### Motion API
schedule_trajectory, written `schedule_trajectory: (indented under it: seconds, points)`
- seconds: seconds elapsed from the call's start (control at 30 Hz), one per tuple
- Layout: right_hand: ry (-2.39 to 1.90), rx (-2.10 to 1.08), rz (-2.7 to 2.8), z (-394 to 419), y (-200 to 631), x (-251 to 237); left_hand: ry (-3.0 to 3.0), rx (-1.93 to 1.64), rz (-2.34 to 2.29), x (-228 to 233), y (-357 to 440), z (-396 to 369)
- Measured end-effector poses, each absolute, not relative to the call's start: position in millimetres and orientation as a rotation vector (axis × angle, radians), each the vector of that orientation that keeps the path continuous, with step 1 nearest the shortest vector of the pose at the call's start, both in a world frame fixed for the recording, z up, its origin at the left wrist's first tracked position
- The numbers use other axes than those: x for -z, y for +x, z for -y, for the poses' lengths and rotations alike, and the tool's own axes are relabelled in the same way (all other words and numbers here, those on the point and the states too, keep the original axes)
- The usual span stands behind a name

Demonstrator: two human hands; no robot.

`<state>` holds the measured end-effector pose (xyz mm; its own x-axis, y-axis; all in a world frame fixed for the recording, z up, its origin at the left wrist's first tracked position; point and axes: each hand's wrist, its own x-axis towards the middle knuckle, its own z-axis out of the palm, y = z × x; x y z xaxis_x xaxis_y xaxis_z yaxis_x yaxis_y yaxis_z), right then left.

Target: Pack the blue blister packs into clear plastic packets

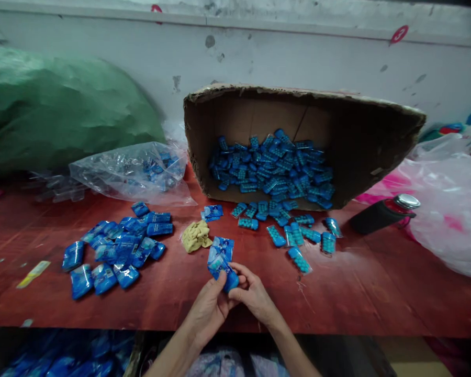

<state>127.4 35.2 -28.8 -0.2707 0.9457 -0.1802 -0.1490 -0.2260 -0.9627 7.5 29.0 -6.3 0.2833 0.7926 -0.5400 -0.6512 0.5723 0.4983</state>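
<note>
Both hands meet near the front edge of the red table, around a small blue pack (231,280). My left hand (214,305) grips it with the thumb on top. My right hand (255,296) has its fingers and thumb closed on the pack's right side. Just beyond the hands is a printed blue wrapper (223,246); whether it touches the pack is hard to tell. A crumpled yellowish cloth-like piece (196,236) lies behind it, with more flat blue wrappers (212,212) further back.
Left of the hands lies a pile of glossy blue packets (118,246). A cardboard box (317,112) on its side holds many blue packs with turquoise dots (270,162), some spilling out front. A dark bottle (377,215), clear plastic bag (110,170) and green sack (63,110) surround them.
</note>
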Motion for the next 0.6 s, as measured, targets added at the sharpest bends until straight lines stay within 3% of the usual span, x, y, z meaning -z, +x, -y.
schedule_trajectory:
  seconds: [0.23,0.6]
  points:
    - [-0.993,-1.739,1.156,-43.7,137.9,24.3,0.395,-0.878,-0.923,11.2,0.3,-29.4]
    - [-1.26,-1.558,1.097,-59.3,120.1,7.4,0.341,-0.898,-0.943,15.8,-0.2,-28.7]
